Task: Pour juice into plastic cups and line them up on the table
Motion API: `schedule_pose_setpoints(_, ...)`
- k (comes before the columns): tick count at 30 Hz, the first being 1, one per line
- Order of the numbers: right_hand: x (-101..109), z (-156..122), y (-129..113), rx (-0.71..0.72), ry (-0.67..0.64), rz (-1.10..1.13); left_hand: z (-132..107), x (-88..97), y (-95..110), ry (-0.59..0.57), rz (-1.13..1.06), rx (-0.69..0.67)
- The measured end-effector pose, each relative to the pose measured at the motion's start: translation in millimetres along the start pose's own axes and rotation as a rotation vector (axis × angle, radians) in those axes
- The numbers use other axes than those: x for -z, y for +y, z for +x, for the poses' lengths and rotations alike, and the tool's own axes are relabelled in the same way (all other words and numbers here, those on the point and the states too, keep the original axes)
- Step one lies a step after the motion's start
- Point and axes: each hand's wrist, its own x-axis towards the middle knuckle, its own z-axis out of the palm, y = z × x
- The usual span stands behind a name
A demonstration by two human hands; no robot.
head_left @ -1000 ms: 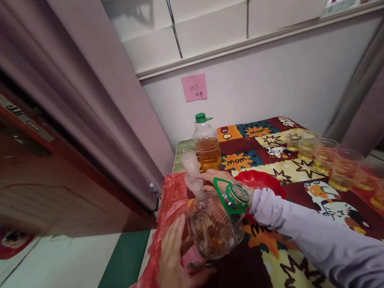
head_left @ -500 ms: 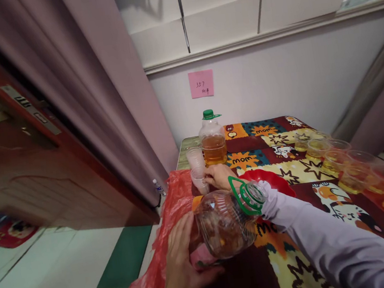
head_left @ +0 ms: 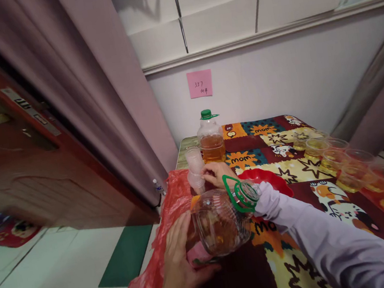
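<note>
Clear cups (head_left: 196, 181) at the right hand (head_left: 216, 174) have shifted slightly;
it pinches them over the desk (head_left: 182, 157); left hand (head_left: 177, 253) curves around the leaning bottle (head_left: 221, 228) nearer the wearer, though whether it grips I can't tell.

Readable text: "357" on pink note (head_left: 200, 84), "mom" on tablecloth (head_left: 244, 144).
Pink note, stuck to wall (head_left: 258, 82), handwritten in dark ink: number "357" on top, two Chinese characters below it toward the right; first looks like 向, second too small to be sure of. Tablecloth print: "mom" in dark letters on orange starbursts (head_left: 243, 159), one near the far edge, another closer in; on a third, nearer one only "mo" shows, rest hidden by the sleeve (head_left: 311, 227). Pink label (head_left: 197, 254) on the near jug (head_left: 221, 223): print not legible. Small bottle (head_left: 158, 187) by the curtain (head_left: 107, 79): label too small to read.
</note>
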Motion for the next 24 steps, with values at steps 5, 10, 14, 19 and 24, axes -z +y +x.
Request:
schedule_pose_setpoints(5, 24, 3, -13, -0.011, 0.131, 0.061, 2, 1.8, 2, -0.015, 0.012, -0.014)
schedule_pose_setpoints(10, 90, -48, -16, -0.064, 0.233, -0.028, 2, 0.2, 0, 0.008, 0.006, -0.02)
schedule_pose_setpoints(14, 138, -117, 2, -0.183, 0.162, -0.294, 2, -2.1, -6, 0.003, -0.009, -0.009)
schedule_pose_setpoints(19, 157, -172, 21, -0.304, 0.058, -0.396, 3, -3.9, -14, 0.0, 0.007, -0.018)
schedule_pose_setpoints(24, 147, -175, 26, -0.328, 0.013, -0.459, 7, -3.7, -14, -0.003, 0.022, -0.029)
